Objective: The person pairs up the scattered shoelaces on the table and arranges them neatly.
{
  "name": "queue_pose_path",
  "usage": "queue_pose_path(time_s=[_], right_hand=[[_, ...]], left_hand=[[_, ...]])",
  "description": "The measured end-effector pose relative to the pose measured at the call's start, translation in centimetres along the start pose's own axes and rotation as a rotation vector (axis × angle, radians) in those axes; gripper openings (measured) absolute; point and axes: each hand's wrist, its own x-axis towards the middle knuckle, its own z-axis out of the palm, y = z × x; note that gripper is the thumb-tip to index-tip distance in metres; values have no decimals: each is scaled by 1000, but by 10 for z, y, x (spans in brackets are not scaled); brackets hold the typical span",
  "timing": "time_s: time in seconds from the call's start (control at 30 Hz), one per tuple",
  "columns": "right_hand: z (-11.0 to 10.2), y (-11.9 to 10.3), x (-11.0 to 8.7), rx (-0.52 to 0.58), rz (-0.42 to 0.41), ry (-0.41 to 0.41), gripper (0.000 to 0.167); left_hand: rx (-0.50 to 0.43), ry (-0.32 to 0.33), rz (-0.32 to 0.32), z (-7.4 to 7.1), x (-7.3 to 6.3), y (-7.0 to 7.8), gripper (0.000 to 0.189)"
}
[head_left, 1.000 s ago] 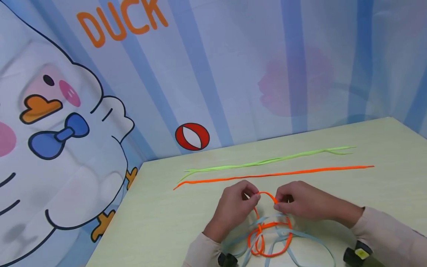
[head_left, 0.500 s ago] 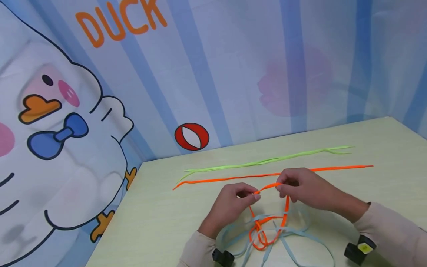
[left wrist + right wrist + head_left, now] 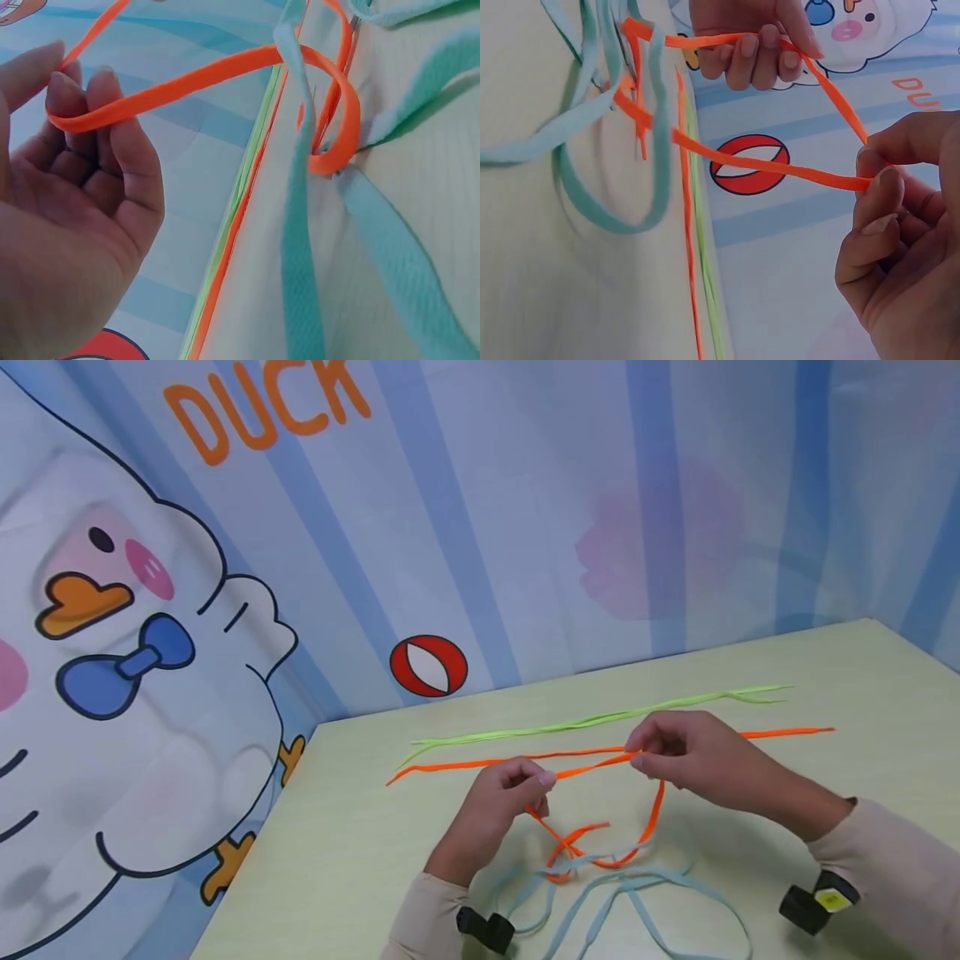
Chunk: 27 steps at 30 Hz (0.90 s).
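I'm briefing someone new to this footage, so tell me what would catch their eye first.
Probably the big white cartoon duck printed on the striped blue backdrop, at the head view's left beside orange lettering. Next, the vivid orange lace stretched between the person's left grip and right grip, over the table, with loose pale blue lacing below.

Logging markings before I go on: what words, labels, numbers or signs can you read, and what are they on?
"DUCK": orange letters on the backdrop, cropped at the head view's top edge.
Yellow patch on the black device at the right wrist: any marking too small to read.
Orange lace and light blue lace: no text visible.
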Motion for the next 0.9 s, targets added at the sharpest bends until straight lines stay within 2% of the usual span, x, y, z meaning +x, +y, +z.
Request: queue_pose_path(time_s=[0.13, 0.37, 0.57, 0.67, 0.77, 0.9], right_hand=[[-6, -1, -1, 3, -10, 13, 14], [-14, -3, -1, -26, -11, 52, 11], [-22, -4, -1, -56, -21, 91, 10], [-27, -4, -1, -68, -6, 104, 10], [-30, -3, -1, -73, 15, 109, 12], [-34, -4, -1, -78, 29, 115, 15]], left_hand=[[-68, 4, -4, -3, -1, -2, 35], [-130, -3, -10, -4, -3, 0, 42], [-217, -62, 78, -8, -5, 2, 35], [-258, -71, 112, -10, -6, 2, 31], [-293, -56, 124, -11, -5, 1, 31], [-317, 0, 131, -13, -4, 2, 31]])
